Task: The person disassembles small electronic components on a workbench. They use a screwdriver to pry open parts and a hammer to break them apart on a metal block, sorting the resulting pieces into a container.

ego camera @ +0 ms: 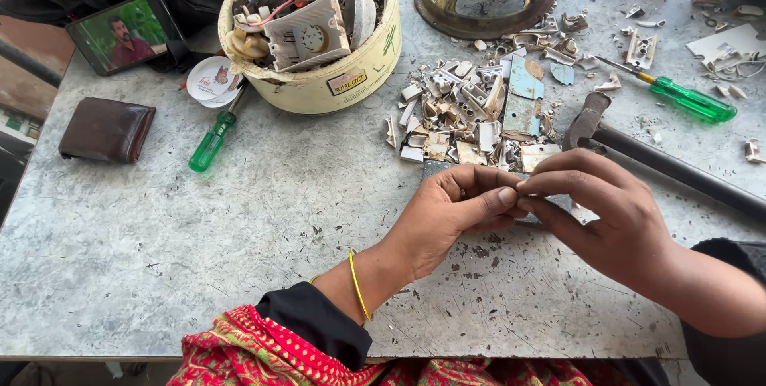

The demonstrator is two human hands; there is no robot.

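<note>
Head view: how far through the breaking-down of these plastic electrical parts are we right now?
Done, by the look of it: a heap of broken plastic pieces lies beside the hammer. In hand: the left hand and right hand pinch one small part between their fingertips; it is too hidden to identify. Left: the bucket is heaped with switch parts and wires.

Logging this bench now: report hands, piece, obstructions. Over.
Left hand and right hand meet, fingertips pinching one small piece, too small to identify. Scrap pile just beyond; hammer beside right hand.
</note>
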